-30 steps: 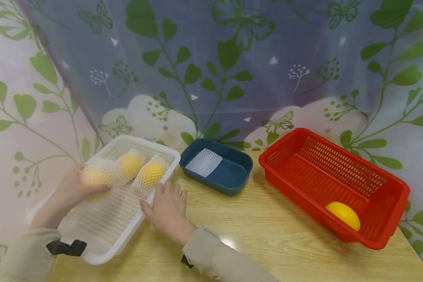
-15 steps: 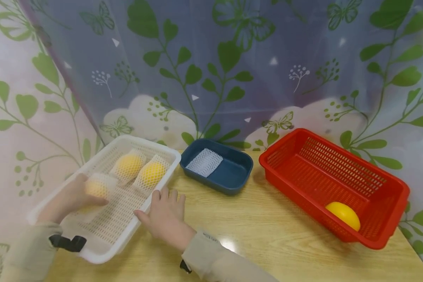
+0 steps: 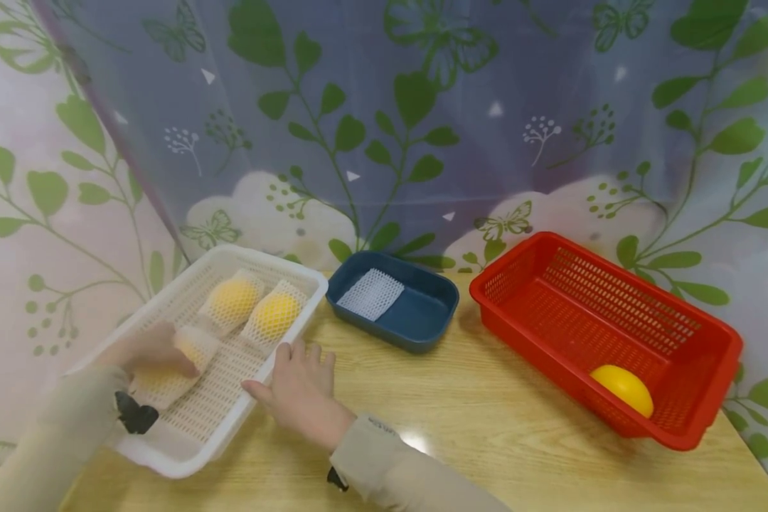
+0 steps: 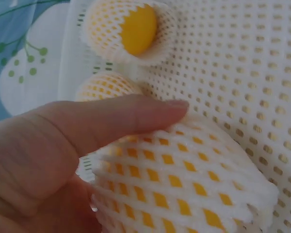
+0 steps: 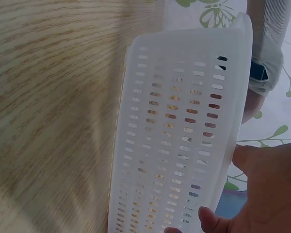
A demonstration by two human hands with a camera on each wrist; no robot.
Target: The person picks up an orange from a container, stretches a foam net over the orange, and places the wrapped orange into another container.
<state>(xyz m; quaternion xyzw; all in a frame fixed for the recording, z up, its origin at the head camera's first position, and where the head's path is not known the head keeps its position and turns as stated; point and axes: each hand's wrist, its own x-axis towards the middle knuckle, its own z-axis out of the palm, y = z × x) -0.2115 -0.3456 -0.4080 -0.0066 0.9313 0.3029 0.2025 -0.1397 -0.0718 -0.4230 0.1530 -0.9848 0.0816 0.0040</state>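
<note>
Left hand (image 3: 150, 348): grips one netted fruit (image 4: 174, 182), rounded, yellow, under soft white diamond mesh, inside the slotted white plastic basket (image 3: 230, 370). At 2 o'clock from it lie two similar netted fruits (image 3: 233, 302). Right hand (image 3: 304, 395): between 3 and 4 o'clock, fingers extended, touching the basket's edge. Farther toward 2–3 o'clock: smooth blue tray (image 3: 416, 313) with a flat mesh sleeve (image 3: 372, 294); perforated red basket (image 3: 576, 313), holding a glossy bare yellow fruit (image 3: 624, 390). All stand on a wood-grain bench (image 3: 461, 441).

Here's the blue tray (image 3: 422, 316) just beyond the right fingers (image 3: 299, 352), cradling what looks like foam net (image 3: 372, 294)! Red basket (image 3: 550, 306) well off to their right, table (image 3: 473, 427) below, leafy cloth (image 3: 384, 178) far beyond them.
</note>
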